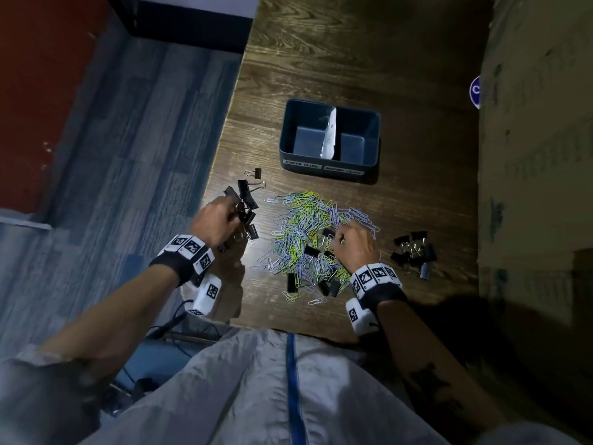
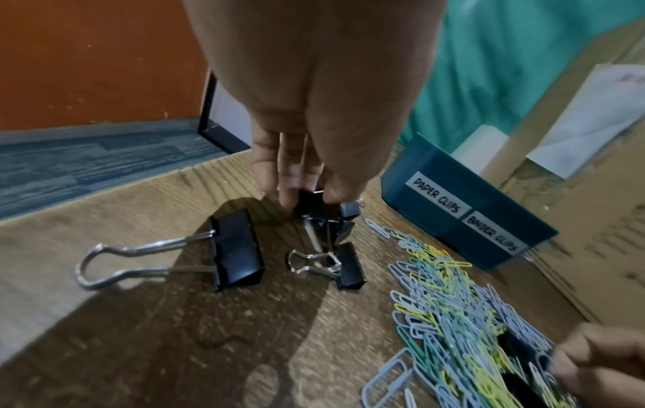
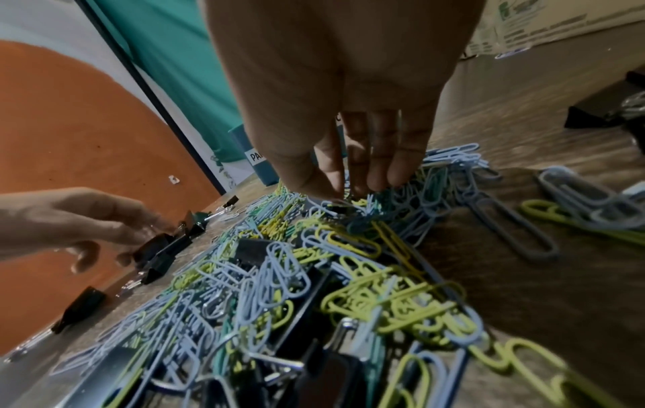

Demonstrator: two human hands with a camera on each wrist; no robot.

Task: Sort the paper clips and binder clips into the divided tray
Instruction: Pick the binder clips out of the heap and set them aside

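Observation:
A dark blue divided tray stands at the back, labelled paper clips on its left half and binder clips on its right, with nothing visible inside. A heap of blue, green and yellow paper clips lies mid-table with black binder clips mixed in. My left hand pinches a black binder clip at the heap's left, among other binder clips. My right hand reaches down into the heap, fingertips closed on a dark binder clip that is half buried.
A group of binder clips lies to the right of the heap. One large binder clip and a smaller one lie near my left hand. The table edge runs close on the left. Cardboard boxes stand at the right.

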